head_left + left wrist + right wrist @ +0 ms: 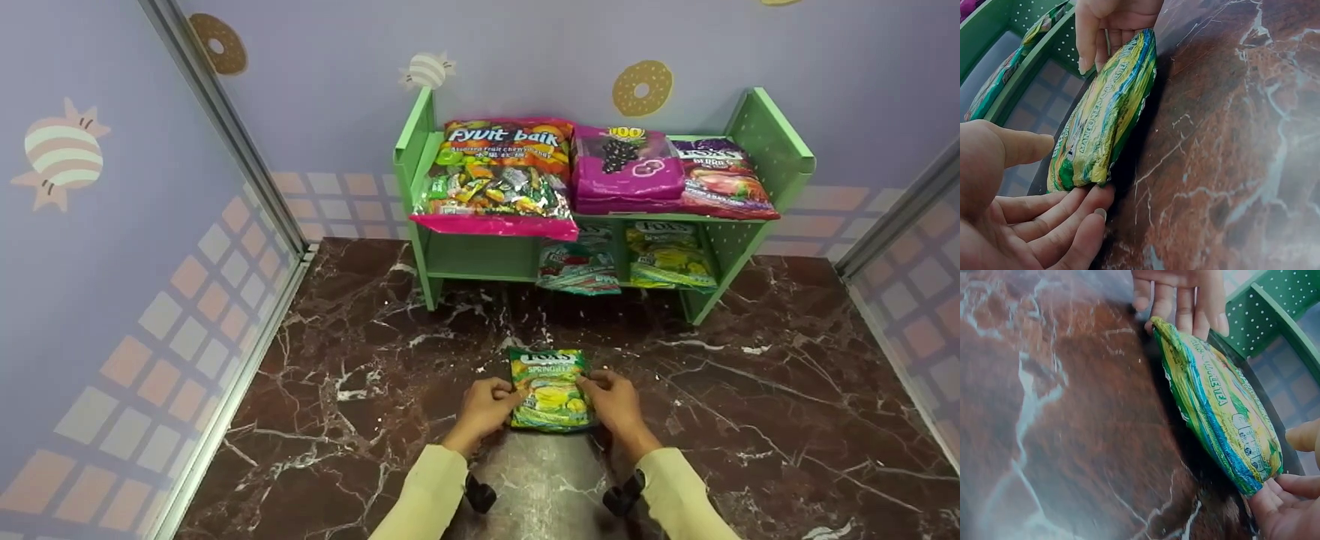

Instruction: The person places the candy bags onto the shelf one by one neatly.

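A green and yellow Fox's candy bag (pixel 551 396) lies face up on the dark marble surface, between both hands. At its left side is my left hand (pixel 487 405); its fingers (pixel 1055 225) reach to the lower edge of the bag, and its thumb stands apart over the bag's face. My right hand (pixel 619 405) faces it from the right side, with fingertips (pixel 1269 498) touching the bag's corner and the thumb held off. Both hands have fairly straight fingers. The bag's crimped edge shows in the left wrist view.
Behind the bag stands a green two-tier shelf (pixel 480 262). On its top tier are a Fruit-baik candy bag (pixel 495 176), a purple bag (pixel 626 172) and a Fox's Berries bag (pixel 724 176). Below sit a teal bag (pixel 577 262) and a yellow-green bag (pixel 671 259). Patterned walls enclose the sides.
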Motion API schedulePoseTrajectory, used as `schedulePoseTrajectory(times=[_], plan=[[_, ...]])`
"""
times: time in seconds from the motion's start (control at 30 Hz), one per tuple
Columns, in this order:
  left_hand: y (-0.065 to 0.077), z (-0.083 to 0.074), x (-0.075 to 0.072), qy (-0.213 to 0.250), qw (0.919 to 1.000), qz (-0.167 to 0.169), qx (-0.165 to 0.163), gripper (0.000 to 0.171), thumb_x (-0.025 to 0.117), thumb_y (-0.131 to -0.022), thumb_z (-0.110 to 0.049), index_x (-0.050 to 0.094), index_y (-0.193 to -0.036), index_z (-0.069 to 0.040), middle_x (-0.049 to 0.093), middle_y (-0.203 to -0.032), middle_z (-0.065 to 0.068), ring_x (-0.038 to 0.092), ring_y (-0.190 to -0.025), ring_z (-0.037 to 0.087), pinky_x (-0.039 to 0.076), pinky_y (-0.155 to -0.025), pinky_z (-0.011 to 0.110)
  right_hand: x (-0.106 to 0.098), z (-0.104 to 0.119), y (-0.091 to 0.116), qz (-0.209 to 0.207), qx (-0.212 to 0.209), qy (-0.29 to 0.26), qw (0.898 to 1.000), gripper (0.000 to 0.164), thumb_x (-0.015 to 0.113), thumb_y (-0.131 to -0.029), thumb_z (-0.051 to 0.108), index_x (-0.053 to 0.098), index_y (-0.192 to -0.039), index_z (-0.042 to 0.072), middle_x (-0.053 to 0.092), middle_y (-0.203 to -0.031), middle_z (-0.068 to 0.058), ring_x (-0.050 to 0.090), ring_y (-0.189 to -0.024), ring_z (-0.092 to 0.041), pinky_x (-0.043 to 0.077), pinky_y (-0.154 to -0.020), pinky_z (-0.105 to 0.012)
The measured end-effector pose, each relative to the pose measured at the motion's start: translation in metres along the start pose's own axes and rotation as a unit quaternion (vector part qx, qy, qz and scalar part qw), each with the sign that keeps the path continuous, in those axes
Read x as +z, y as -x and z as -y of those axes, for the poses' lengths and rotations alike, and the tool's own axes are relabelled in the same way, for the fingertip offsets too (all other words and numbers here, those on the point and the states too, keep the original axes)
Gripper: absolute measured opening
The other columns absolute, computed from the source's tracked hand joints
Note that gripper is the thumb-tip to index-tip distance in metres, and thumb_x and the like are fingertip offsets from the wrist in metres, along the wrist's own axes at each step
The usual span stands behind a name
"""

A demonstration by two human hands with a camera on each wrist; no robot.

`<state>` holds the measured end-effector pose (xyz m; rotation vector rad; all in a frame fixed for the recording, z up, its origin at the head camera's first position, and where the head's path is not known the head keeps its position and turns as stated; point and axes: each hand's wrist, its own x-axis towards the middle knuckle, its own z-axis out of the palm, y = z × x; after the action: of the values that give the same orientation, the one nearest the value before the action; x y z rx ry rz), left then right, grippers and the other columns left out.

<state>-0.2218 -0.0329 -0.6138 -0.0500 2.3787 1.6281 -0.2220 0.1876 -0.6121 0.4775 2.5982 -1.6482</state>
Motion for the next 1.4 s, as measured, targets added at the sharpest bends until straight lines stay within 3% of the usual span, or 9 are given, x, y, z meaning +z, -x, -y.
schedulePoseTrajectory(times=[0.17, 0.37, 0.53, 0.67, 0.77, 0.97, 1.23, 1.4], plan=[[0.001, 0.001, -0.003, 0.006, 0.9999, -0.005, -0.014, 0.043, 0.071, -0.088, -0.032, 0.064, -0.115, 0.001, 0.066, -0.104, 0.012, 0.058, -0.067, 0.015, 0.051, -0.052, 0.030, 0.005, 0.000, 0.001, 0.006, 0.015, -0.037, 0.999, 0.034, 0.067, -0.091, 0.021, 0.066, -0.114, -0.004, 0.068, -0.095, -0.013, 0.056, -0.072, -0.013, 0.046, -0.063, -0.026], [0.003, 0.000, -0.006, 0.007, 0.9997, 0.005, -0.023, 0.055, 0.070, -0.088, -0.036, 0.058, -0.126, 0.003, 0.064, -0.114, 0.017, 0.055, -0.065, 0.014, 0.048, -0.049, 0.028, 0.012, -0.001, 0.004, 0.003, -0.004, -0.044, 0.999, 0.031, 0.069, -0.088, 0.016, 0.068, -0.110, -0.006, 0.069, -0.097, -0.016, 0.058, -0.076, -0.013, 0.048, -0.066, -0.025], [0.004, 0.001, -0.008, 0.011, 0.9998, 0.009, -0.016, 0.050, 0.068, -0.089, -0.037, 0.059, -0.123, -0.001, 0.062, -0.100, 0.011, 0.045, -0.058, 0.011, 0.039, -0.048, 0.025, 0.016, 0.000, 0.006, 0.008, 0.001, -0.061, 0.998, 0.033, 0.071, -0.087, 0.013, 0.066, -0.112, -0.007, 0.069, -0.098, -0.018, 0.060, -0.075, -0.013, 0.049, -0.065, -0.025], [0.004, 0.002, -0.009, -0.005, 0.9999, 0.002, 0.010, 0.042, 0.070, -0.089, -0.031, 0.061, -0.118, -0.002, 0.057, -0.091, 0.006, 0.045, -0.068, 0.014, 0.040, -0.059, 0.028, 0.019, 0.003, 0.008, 0.017, 0.019, -0.094, 0.995, 0.035, 0.070, -0.086, 0.012, 0.064, -0.114, -0.008, 0.068, -0.096, -0.016, 0.060, -0.072, -0.012, 0.050, -0.063, -0.024], [0.006, 0.001, -0.009, -0.034, 0.9990, -0.002, 0.029, 0.044, 0.071, -0.087, -0.027, 0.061, -0.120, -0.001, 0.058, -0.095, 0.008, 0.048, -0.080, 0.018, 0.043, -0.069, 0.032, 0.021, 0.006, 0.010, 0.022, 0.021, -0.110, 0.993, 0.036, 0.069, -0.087, 0.011, 0.063, -0.116, -0.009, 0.068, -0.096, -0.016, 0.060, -0.071, -0.011, 0.050, -0.062, -0.024], [0.009, -0.002, -0.010, -0.079, 0.9953, 0.000, 0.056, 0.049, 0.071, -0.086, -0.030, 0.059, -0.125, -0.002, 0.064, -0.103, 0.015, 0.058, -0.092, 0.026, 0.049, -0.076, 0.042, 0.021, 0.008, 0.013, 0.018, 0.007, -0.107, 0.994, 0.040, 0.069, -0.087, 0.011, 0.060, -0.119, -0.012, 0.068, -0.097, -0.020, 0.060, -0.073, -0.011, 0.049, -0.063, -0.023], [0.010, 0.002, -0.012, -0.077, 0.9953, 0.027, 0.052, 0.063, 0.067, -0.090, -0.034, 0.047, -0.140, -0.002, 0.058, -0.126, 0.023, 0.057, -0.114, 0.037, 0.049, -0.089, 0.052, 0.021, 0.012, 0.015, 0.025, 0.014, -0.110, 0.994, 0.041, 0.068, -0.087, 0.013, 0.060, -0.120, -0.010, 0.068, -0.094, -0.015, 0.058, -0.069, -0.011, 0.048, -0.060, -0.025], [0.010, 0.004, -0.014, -0.056, 0.9968, 0.040, 0.040, 0.070, 0.065, -0.092, -0.035, 0.037, -0.148, -0.005, 0.047, -0.143, 0.024, 0.052, -0.124, 0.038, 0.044, -0.098, 0.055, 0.021, 0.017, 0.015, 0.024, 0.013, -0.108, 0.994, 0.041, 0.068, -0.088, 0.014, 0.060, -0.122, -0.008, 0.069, -0.096, -0.016, 0.058, -0.067, -0.011, 0.048, -0.059, -0.026]])
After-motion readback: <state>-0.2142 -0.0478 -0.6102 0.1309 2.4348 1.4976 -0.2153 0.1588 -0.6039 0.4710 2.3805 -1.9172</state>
